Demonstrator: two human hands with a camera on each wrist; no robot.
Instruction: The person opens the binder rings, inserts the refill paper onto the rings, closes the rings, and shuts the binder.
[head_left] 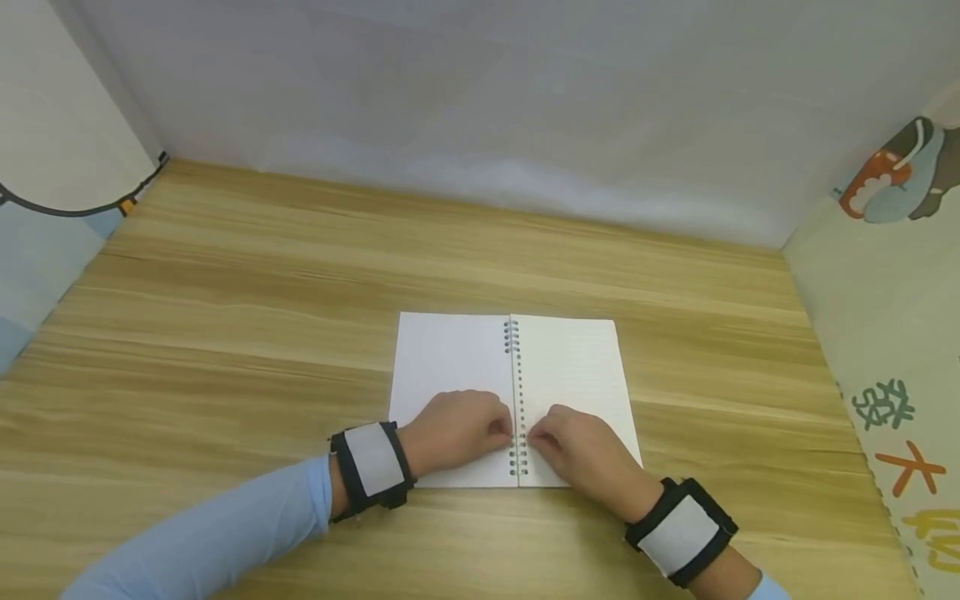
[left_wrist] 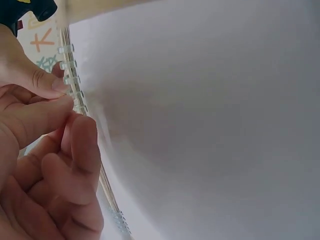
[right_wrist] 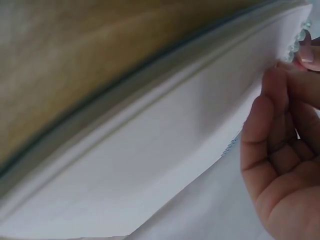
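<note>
An open ring-bound notebook [head_left: 450, 358] lies flat on the wooden table, a plain page on the left and a lined page on the right. Small clear binding rings [head_left: 512, 333] show at the top and bottom of its spine; only holes show along the middle. My left hand [head_left: 459, 425] pinches the lower part of the binding between thumb and forefinger. Right beside it, my right hand [head_left: 581, 450] pinches the same stretch from the right page. In the left wrist view, both sets of fingertips meet at the rings [left_wrist: 72, 80], hiding what lies between them.
The wood-grain table [head_left: 262, 333] extends around the notebook. A pale wall sheet [head_left: 480, 108] stands behind it, and printed panels [head_left: 862, 333] border the sides. Each wrist wears a black strap [head_left: 372, 468].
</note>
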